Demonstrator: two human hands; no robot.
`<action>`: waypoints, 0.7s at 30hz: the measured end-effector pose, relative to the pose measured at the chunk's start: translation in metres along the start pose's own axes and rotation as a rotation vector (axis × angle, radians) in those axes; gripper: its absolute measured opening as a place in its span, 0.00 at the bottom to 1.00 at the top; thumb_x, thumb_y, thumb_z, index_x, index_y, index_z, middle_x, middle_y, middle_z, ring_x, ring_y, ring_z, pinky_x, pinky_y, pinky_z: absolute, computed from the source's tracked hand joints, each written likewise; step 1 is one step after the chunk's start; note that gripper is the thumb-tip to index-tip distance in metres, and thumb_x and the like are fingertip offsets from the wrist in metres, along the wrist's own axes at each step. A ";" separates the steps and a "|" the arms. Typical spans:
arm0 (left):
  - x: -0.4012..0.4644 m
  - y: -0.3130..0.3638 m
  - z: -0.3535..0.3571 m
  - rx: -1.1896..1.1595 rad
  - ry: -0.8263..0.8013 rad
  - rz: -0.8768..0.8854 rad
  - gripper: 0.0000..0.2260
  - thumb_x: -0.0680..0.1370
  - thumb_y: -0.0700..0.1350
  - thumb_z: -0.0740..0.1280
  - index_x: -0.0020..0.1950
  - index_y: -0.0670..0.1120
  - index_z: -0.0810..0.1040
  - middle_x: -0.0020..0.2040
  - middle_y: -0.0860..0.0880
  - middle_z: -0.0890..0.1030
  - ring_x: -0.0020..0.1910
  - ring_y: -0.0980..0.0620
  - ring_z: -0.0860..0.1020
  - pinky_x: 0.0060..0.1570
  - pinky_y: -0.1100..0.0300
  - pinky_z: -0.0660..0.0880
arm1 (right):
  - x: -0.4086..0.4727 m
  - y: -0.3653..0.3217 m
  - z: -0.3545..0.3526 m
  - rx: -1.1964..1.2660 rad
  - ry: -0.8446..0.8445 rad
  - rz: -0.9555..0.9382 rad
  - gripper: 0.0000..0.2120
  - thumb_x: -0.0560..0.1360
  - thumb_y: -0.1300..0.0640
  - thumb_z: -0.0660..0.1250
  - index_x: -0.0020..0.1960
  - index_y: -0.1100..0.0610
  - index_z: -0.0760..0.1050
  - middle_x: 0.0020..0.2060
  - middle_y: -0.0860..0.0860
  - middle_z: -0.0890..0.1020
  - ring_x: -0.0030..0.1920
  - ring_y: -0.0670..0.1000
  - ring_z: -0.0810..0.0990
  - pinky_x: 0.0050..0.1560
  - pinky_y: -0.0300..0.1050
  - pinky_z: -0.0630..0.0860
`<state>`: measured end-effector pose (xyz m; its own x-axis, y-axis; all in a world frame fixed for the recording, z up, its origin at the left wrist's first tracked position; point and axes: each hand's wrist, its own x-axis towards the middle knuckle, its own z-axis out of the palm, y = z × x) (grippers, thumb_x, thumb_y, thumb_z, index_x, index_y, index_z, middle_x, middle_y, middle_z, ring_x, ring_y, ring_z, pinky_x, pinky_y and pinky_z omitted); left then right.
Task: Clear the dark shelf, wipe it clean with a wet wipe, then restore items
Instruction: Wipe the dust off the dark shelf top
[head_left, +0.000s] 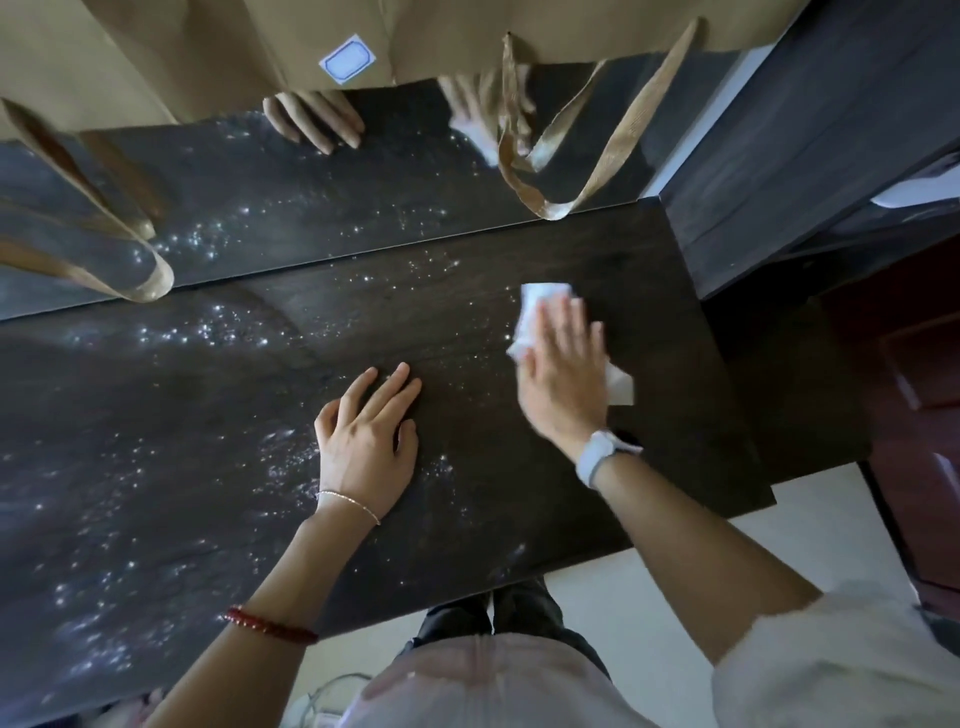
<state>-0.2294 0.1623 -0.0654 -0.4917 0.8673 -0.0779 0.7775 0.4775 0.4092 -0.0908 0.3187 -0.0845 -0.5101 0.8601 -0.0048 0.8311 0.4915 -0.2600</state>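
The dark shelf (218, 415) stretches across the view, its wood top speckled with glinting wet spots. My right hand (563, 371) lies flat with straight fingers on a white wet wipe (532, 312), pressing it onto the right part of the shelf; the hand looks motion-blurred. My left hand (369, 431) rests palm down on the shelf's middle, fingers spread and holding nothing. No items stand on the shelf top.
A glossy dark back panel (311, 208) behind the shelf mirrors both hands. Tan paper bags (156, 57) with ribbon handles (597, 156) hang over it. A dark cabinet (810, 156) stands at right, a reddish door (919, 415) beyond it, pale floor (649, 582) below.
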 end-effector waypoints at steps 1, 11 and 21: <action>0.000 -0.001 0.000 0.012 -0.006 0.009 0.19 0.75 0.47 0.56 0.65 0.51 0.72 0.69 0.54 0.69 0.70 0.48 0.62 0.63 0.47 0.59 | -0.016 -0.018 0.005 -0.024 -0.064 -0.215 0.27 0.76 0.52 0.47 0.72 0.59 0.58 0.72 0.60 0.59 0.73 0.58 0.56 0.71 0.57 0.50; -0.001 -0.001 0.002 0.081 -0.036 0.018 0.22 0.74 0.51 0.53 0.66 0.51 0.71 0.69 0.54 0.69 0.70 0.49 0.63 0.63 0.54 0.53 | 0.030 0.069 -0.021 -0.045 0.003 0.246 0.28 0.76 0.51 0.44 0.74 0.60 0.53 0.73 0.61 0.56 0.73 0.59 0.53 0.71 0.60 0.50; -0.001 -0.002 0.000 0.158 -0.061 0.021 0.22 0.75 0.52 0.54 0.66 0.46 0.71 0.68 0.48 0.71 0.68 0.51 0.60 0.61 0.55 0.56 | -0.010 0.023 -0.015 -0.041 -0.189 -0.536 0.25 0.77 0.52 0.48 0.72 0.57 0.59 0.73 0.54 0.60 0.72 0.54 0.58 0.72 0.55 0.53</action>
<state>-0.2306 0.1605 -0.0657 -0.4539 0.8818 -0.1281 0.8414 0.4715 0.2640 -0.0635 0.3236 -0.0758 -0.8904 0.4517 -0.0559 0.4513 0.8605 -0.2364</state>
